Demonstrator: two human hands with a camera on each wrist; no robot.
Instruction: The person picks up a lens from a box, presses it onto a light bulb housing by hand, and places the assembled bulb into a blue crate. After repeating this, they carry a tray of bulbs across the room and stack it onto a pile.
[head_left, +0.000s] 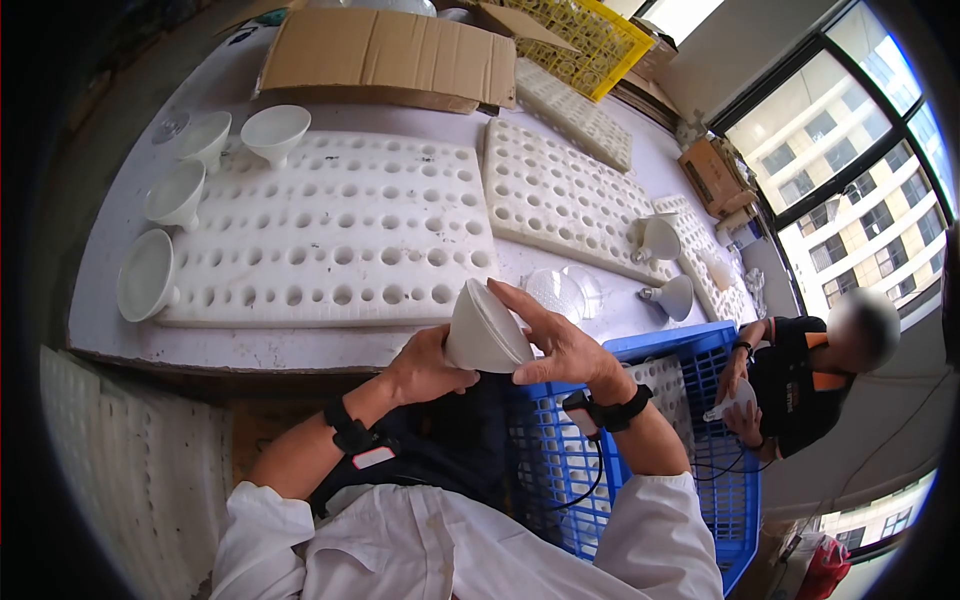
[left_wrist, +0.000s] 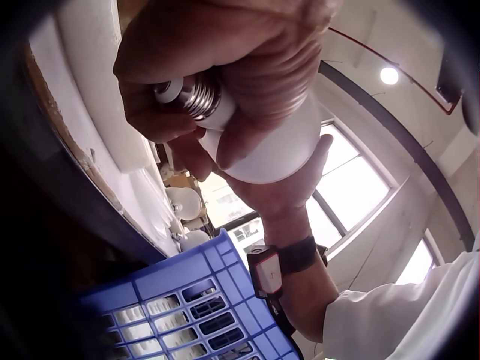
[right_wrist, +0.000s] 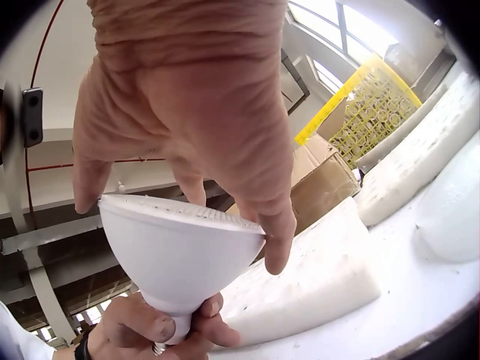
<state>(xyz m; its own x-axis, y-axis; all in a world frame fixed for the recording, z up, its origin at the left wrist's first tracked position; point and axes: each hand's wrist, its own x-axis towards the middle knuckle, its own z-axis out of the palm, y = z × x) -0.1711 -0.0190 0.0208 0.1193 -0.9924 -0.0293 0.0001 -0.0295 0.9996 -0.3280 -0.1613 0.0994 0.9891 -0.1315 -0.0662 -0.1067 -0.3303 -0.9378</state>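
Note:
A white cone-shaped light bulb (head_left: 480,335) is held between both hands above the table's front edge. My left hand (head_left: 425,368) grips its narrow neck, fingers curled near the metal screw base (left_wrist: 201,97) in the left wrist view. From above, my right hand (head_left: 565,345) spans the wide end, thumb and fingertips pinching opposite sides of the rim. A ribbed clear lens (right_wrist: 214,215) shows at that wide end in the right wrist view. Near the hands lie clear round covers (head_left: 555,292) on the table.
White foam boards with holes (head_left: 330,230) cover much of the table, with several white cone-shaped housings (head_left: 275,130) at the left. A blue crate (head_left: 735,480) stands at my right. Behind are a cardboard box (head_left: 390,55) and yellow crate (head_left: 625,40). Another person (head_left: 805,390) holds a bulb.

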